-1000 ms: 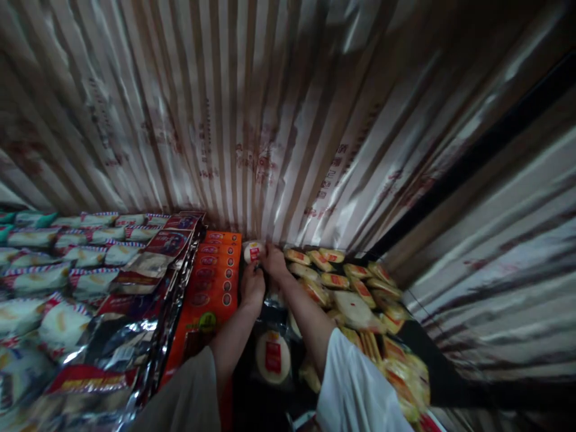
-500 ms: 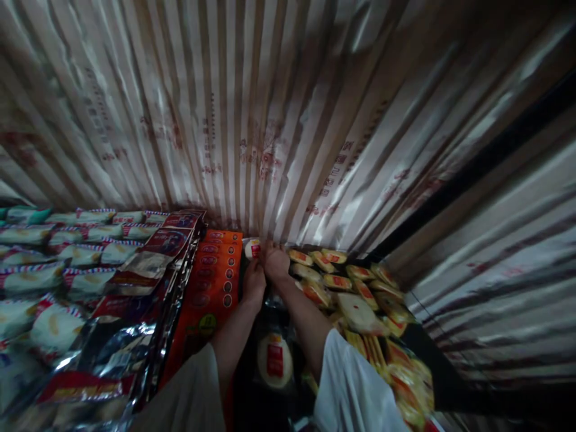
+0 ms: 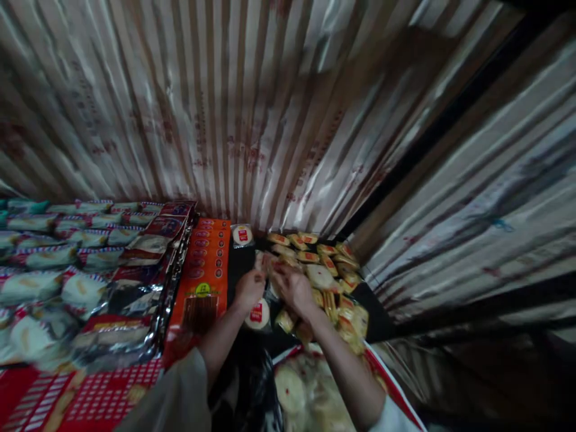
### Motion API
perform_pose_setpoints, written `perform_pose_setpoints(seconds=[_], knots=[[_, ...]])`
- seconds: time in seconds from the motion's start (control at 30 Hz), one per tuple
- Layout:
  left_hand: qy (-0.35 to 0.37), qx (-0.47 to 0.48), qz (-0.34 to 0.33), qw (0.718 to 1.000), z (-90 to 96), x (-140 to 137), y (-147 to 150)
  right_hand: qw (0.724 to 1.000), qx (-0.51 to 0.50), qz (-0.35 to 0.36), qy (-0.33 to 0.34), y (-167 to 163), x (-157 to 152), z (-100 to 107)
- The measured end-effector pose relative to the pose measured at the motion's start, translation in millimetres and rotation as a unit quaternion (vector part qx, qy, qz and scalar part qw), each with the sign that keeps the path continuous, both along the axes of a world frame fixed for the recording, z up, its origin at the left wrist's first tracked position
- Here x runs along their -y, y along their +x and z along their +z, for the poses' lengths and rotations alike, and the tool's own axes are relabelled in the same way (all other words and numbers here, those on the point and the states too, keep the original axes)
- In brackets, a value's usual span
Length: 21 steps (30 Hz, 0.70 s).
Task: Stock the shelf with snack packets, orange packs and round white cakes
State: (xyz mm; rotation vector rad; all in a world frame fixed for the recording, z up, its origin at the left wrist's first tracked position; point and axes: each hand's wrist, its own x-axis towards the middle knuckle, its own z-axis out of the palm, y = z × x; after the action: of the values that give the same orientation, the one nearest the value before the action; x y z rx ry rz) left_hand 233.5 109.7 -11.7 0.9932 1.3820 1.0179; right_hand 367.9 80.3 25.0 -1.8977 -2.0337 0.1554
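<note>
My left hand (image 3: 249,289) is closed in a pinch over the dark display surface, facing my right hand (image 3: 291,287). The right fingers are also curled together, and the two hands nearly meet. A small blurred thing, perhaps a clear wrapper, shows between the fingertips; I cannot make it out. Just below them lies a round pale flatcake in clear wrap with a red label (image 3: 258,313). A similar wrapped round cake (image 3: 243,235) lies against the back wall. Beside the right hand are several yellow-wrapped pastries (image 3: 308,257) and a larger pale round cake (image 3: 321,278).
Left of the hands stand orange packets (image 3: 204,258), dark red foil bags (image 3: 157,243) and rows of white wrapped rolls (image 3: 49,257). A red basket (image 3: 112,390) is at front left. Nearer me, a red-and-white box (image 3: 396,390) holds pale round cakes. Pleated plastic sheeting (image 3: 225,120) hangs behind.
Both hands have drawn back from the wall towards me, leaving the round cake at the back uncovered. The view has shifted, and the basket and box at the front have come into sight.
</note>
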Motion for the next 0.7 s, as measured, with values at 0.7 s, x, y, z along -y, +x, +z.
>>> perform_pose_setpoints(seconds=[0.7], knots=[[0.254, -0.392, -0.117, 0.876, 56.0, 73.1, -12.4, 0.751, -0.643, -0.131, -0.070, -14.9, 48.2, 29.6]])
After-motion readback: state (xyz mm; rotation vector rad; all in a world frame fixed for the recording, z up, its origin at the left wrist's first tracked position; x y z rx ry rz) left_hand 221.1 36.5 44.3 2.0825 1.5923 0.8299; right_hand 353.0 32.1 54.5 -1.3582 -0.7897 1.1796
